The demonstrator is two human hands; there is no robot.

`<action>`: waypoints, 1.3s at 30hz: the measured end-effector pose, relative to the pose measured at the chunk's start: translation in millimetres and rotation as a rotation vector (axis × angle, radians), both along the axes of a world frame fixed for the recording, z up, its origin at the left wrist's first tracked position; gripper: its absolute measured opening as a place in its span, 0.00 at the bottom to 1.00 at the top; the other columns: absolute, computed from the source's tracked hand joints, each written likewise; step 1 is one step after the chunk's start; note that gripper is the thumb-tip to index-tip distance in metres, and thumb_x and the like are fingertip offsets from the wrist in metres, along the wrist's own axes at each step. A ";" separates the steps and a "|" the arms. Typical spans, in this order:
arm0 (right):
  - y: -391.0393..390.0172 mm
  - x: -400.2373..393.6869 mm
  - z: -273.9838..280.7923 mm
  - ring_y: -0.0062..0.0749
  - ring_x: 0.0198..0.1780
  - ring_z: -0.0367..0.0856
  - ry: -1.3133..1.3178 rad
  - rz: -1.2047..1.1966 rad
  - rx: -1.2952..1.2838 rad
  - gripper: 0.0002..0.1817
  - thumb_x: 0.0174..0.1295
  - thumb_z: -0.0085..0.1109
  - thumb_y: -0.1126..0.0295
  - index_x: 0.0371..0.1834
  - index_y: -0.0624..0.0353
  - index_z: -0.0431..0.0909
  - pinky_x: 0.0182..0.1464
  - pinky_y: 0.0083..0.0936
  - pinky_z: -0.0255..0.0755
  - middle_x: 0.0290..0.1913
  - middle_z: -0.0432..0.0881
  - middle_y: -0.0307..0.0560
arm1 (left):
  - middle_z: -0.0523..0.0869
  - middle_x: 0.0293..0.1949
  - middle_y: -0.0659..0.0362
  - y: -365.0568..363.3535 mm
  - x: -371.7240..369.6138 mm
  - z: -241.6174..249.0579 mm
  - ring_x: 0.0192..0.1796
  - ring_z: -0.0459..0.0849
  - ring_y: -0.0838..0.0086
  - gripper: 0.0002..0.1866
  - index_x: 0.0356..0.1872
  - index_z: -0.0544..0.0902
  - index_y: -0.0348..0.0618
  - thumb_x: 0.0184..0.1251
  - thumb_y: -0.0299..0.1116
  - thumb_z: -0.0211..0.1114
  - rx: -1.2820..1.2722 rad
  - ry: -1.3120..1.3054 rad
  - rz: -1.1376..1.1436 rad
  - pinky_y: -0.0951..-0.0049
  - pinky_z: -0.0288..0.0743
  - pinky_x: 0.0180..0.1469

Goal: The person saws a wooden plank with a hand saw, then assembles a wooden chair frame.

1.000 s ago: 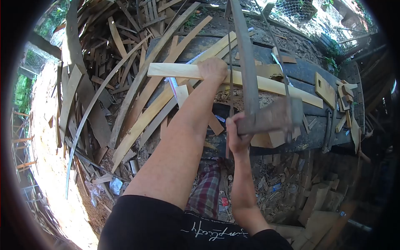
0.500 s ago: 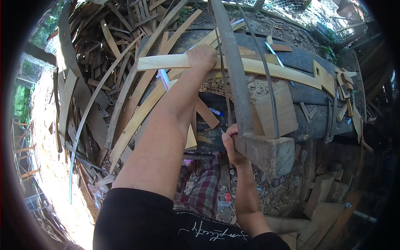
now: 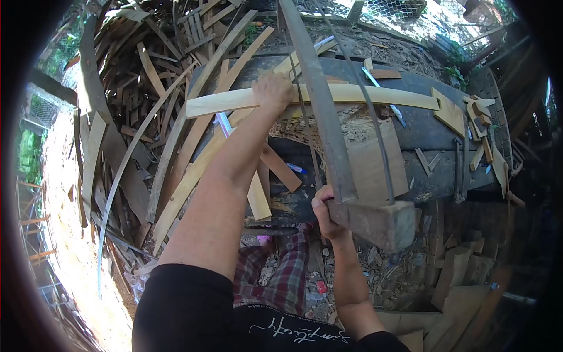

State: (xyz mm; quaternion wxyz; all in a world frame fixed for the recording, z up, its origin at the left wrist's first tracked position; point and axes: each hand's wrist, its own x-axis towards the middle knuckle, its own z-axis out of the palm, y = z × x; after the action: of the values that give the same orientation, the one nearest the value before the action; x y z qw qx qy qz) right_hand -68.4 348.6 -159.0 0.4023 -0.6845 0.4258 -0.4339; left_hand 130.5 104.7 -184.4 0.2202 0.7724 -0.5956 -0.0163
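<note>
A long, pale wooden strip (image 3: 220, 101) lies crosswise over the dark workbench. The fingers of my left hand (image 3: 273, 90) are wrapped over it from above, just left of the saw blade (image 3: 306, 126). In my right hand (image 3: 328, 214) is the near end of a large wooden frame saw (image 3: 319, 100). Its thick beam and metal rod (image 3: 375, 132) pass above the strip. The blade crosses at the strip beside my left hand; how deep it sits cannot be told. The strip's right end meets a notched wooden piece (image 3: 450, 114).
Sawdust (image 3: 346, 132) and a flat board (image 3: 381, 155) lie under the saw. A blue-and-white marker (image 3: 295, 168) and a white ruler (image 3: 224, 123) rest among loose strips. Scrap wood (image 3: 152, 76) is heaped at left. A clamp-like metal bar (image 3: 461, 170) hangs at the bench edge.
The strip has turned slightly: its right end has swung farther from me, against the notched piece. Both hands keep their holds. The whole view has shifted a little.
</note>
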 end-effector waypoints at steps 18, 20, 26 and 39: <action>2.7 6.1 -29.8 0.32 0.30 0.72 -0.296 0.008 -0.090 0.04 0.62 0.51 0.76 0.32 0.60 0.66 0.36 0.32 0.70 0.28 0.71 0.46 | 0.81 0.40 0.57 28.0 -1.5 -2.4 0.48 0.77 0.61 0.10 0.36 0.83 0.47 0.65 0.40 0.56 -0.204 0.051 -0.029 0.56 0.65 0.51; -43.3 26.7 -32.4 0.28 0.29 0.72 -0.252 -0.055 -0.095 0.04 0.63 0.51 0.76 0.32 0.59 0.67 0.33 0.28 0.70 0.28 0.72 0.44 | 0.81 0.40 0.57 27.0 0.1 -0.6 0.48 0.77 0.60 0.10 0.35 0.82 0.47 0.65 0.40 0.56 -0.218 0.053 -0.048 0.55 0.66 0.49; -51.3 33.2 -14.2 0.26 0.27 0.71 -0.154 -0.029 -0.060 0.04 0.63 0.51 0.78 0.37 0.60 0.66 0.33 0.25 0.69 0.24 0.71 0.42 | 0.81 0.39 0.56 23.1 -3.3 -4.9 0.47 0.77 0.59 0.10 0.35 0.82 0.47 0.65 0.40 0.56 -0.176 0.017 0.037 0.55 0.66 0.49; -93.2 57.9 4.0 0.21 0.26 0.72 -0.200 -0.055 -0.081 0.05 0.63 0.55 0.76 0.34 0.59 0.68 0.31 0.21 0.68 0.24 0.72 0.40 | 0.82 0.37 0.57 29.5 -2.8 -7.8 0.46 0.78 0.60 0.10 0.35 0.82 0.48 0.66 0.39 0.55 -0.212 0.026 0.004 0.56 0.65 0.49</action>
State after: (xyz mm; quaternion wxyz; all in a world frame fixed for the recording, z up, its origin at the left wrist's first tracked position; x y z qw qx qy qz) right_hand -10.5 255.4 -155.0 0.4026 -0.6418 0.3840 -0.5277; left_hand 127.7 134.2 -192.2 0.3084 0.7457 -0.5895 0.0375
